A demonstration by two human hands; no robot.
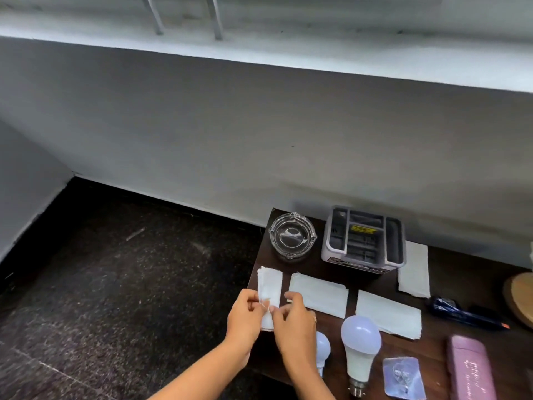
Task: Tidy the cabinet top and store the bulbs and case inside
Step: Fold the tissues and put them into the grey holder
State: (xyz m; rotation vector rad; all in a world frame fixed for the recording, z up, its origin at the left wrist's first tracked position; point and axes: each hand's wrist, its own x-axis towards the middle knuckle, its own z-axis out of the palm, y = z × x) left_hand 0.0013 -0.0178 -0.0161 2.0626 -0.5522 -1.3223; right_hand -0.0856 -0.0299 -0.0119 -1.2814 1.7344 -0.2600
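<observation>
The large bulb (360, 352) lies on the dark cabinet top (450, 284) at the lower middle of the frame, cap toward the bottom edge. A smaller bulb (323, 349) lies just left of it, partly behind the right hand (294, 327). The pink case (471, 370) lies at the lower right. Both hands meet at the cabinet's left edge: the left hand (245, 316) and the right pinch the near end of a folded white cloth (269, 287). Three more cloths lie to its right. Behind them stand a glass ashtray (292, 235) and a grey organiser (363, 241).
</observation>
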